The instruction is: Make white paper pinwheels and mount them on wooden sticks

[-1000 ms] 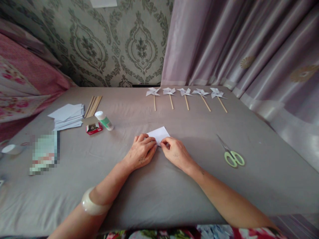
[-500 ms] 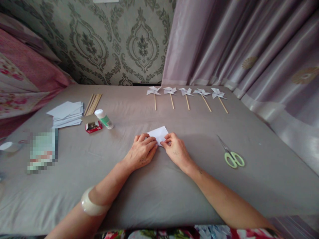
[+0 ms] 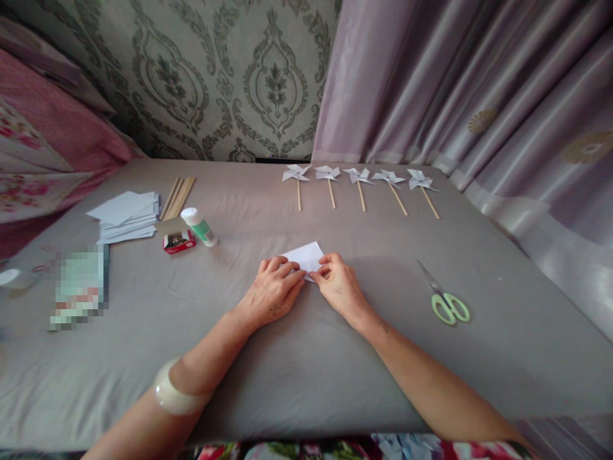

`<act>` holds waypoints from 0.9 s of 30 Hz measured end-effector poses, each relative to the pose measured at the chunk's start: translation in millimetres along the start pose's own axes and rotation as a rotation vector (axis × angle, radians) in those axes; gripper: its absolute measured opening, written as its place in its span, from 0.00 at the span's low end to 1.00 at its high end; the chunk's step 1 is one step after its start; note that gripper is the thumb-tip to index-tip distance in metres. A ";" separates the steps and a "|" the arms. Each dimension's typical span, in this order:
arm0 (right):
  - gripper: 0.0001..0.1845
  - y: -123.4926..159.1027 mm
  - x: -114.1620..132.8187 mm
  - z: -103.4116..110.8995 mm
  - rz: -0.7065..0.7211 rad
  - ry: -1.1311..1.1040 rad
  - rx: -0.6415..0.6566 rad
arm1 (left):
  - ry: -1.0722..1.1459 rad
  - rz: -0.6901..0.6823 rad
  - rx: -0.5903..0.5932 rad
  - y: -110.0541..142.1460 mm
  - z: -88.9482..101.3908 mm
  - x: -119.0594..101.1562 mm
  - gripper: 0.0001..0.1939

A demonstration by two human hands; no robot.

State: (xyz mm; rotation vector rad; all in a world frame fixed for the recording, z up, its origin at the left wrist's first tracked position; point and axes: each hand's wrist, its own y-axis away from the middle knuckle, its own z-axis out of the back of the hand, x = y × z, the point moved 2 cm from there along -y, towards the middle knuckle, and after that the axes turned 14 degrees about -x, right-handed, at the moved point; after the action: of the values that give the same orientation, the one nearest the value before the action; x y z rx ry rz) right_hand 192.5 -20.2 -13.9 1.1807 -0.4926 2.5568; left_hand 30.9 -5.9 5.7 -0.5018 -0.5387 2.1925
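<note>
A folded piece of white paper (image 3: 307,255) lies on the grey cloth between my hands, its far corner pointing away from me. My left hand (image 3: 274,287) presses on the paper's left side, with its fingers bent close together and partly covering it. On the right side, my right hand (image 3: 338,278) pinches the near right edge between thumb and fingers. The near part of the paper is hidden under my fingertips. To the right of my right hand lie green-handled scissors (image 3: 449,305), their blades pointing away from me.
Several paper pinwheels (image 3: 360,176) on sticks lie in a row at the back. Left of my hands are a glue stick (image 3: 200,227), a small red box (image 3: 179,242), wooden sticks (image 3: 177,199), a stack of white paper (image 3: 125,217) and a blurred green packet (image 3: 79,287).
My left fingertips have shifted slightly right along the paper's near edge. The right hand keeps its pinch, and the paper stays nearly in place.
</note>
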 end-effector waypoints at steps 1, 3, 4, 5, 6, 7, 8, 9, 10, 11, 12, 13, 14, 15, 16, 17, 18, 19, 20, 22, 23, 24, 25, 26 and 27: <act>0.13 0.0 0.0 0.0 0.004 0.006 0.000 | 0.000 -0.001 -0.002 -0.2 0.1 -0.4 0.16; 0.13 -0.3 -0.3 -0.2 0.009 0.019 -0.001 | 0.001 0.000 0.000 -0.6 0.1 -0.9 0.16; 0.13 -0.5 -0.6 -0.4 0.009 0.025 -0.003 | 0.002 -0.001 0.002 -0.7 0.0 -1.0 0.16; 0.14 -0.8 -0.8 -0.6 0.011 0.029 -0.004 | 0.002 0.000 0.004 -0.6 -0.3 -1.1 0.16; 0.14 -1.1 -1.0 -0.8 0.011 0.033 -0.005 | 0.002 -0.001 0.004 -0.4 -0.7 -1.0 0.16; 0.14 -1.4 -1.1 -0.9 0.009 0.037 -0.004 | 0.000 -0.001 0.002 -0.2 -1.1 -0.8 0.16; 0.14 -1.6 -1.0 -1.0 0.007 0.040 -0.001 | -0.002 -0.002 0.000 0.1 -1.6 -0.6 0.16; 0.14 -1.8 -0.8 -0.9 0.005 0.042 0.001 | -0.002 -0.003 -0.001 0.4 -2.1 -0.3 0.16; 0.14 -2.0 -0.6 -0.8 0.003 0.046 0.002 | -0.002 -0.005 -0.001 0.7 -2.6 0.0 0.16; 0.14 -2.2 -0.3 -0.5 0.001 0.047 0.002 | -0.001 -0.006 0.000 0.9 -3.0 0.3 0.16; 0.14 -2.4 -0.1 -0.3 0.000 0.046 0.004 | 0.000 -0.007 0.000 1.0 -3.2 0.5 0.16; 0.13 -2.6 0.0 -0.2 0.000 0.044 0.006 | 0.002 -0.007 0.001 1.0 -3.3 0.5 0.16; 0.13 -2.9 -0.1 -0.3 0.000 0.043 0.010 | 0.004 -0.008 0.001 0.8 -3.1 0.5 0.16; 0.13 -3.2 -0.3 -0.5 0.002 0.044 0.015 | 0.005 -0.008 0.001 0.6 -2.9 0.3 0.16; 0.13 -3.5 -0.7 -0.8 0.004 0.045 0.020 | 0.006 -0.008 0.002 0.3 -2.5 0.1 0.16; 0.13 -3.9 -1.3 -1.2 0.007 0.048 0.022 | 0.005 -0.008 0.002 0.1 -2.1 -0.2 0.16; 0.13 -4.3 -1.9 -1.6 0.010 0.053 0.022 | 0.004 -0.009 0.003 -0.1 -1.8 -0.5 0.16; 0.12 -4.7 -2.4 -2.1 0.013 0.056 0.021 | 0.002 -0.009 0.003 -0.2 -1.6 -0.6 0.16; 0.12 -5.0 -2.9 -2.5 0.014 0.059 0.019 | 0.000 -0.009 0.003 -0.2 -1.5 -0.7 0.16; 0.12 -5.6 -3.6 -3.1 0.013 0.061 0.019 | 0.001 -0.008 0.003 0.2 -1.8 -0.4 0.16; 0.12 -5.7 -3.8 -3.4 0.013 0.061 0.022 | 0.002 -0.008 0.002 0.5 -2.2 -0.2 0.16; 0.12 -5.8 -3.9 -3.6 0.011 0.062 0.027 | 0.003 -0.011 0.001 0.9 -2.6 0.2 0.16; 0.12 -5.9 -3.9 -3.6 0.008 0.065 0.031 | 0.004 -0.013 0.001 1.3 -3.1 0.5 0.16; 0.12 -6.0 -3.8 -3.6 0.006 0.069 0.035 | 0.003 -0.014 0.001 1.6 -3.4 0.9 0.16; 0.12 -6.0 -3.6 -3.5 0.003 0.075 0.037 | 0.001 -0.015 0.002 1.8 -3.7 1.2 0.16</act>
State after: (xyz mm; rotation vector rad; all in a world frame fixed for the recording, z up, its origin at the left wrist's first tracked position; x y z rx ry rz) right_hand 194.7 -13.7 -17.6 1.0919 -0.4319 2.6124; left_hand 31.0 -5.3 1.4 -0.4959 -0.5378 2.1779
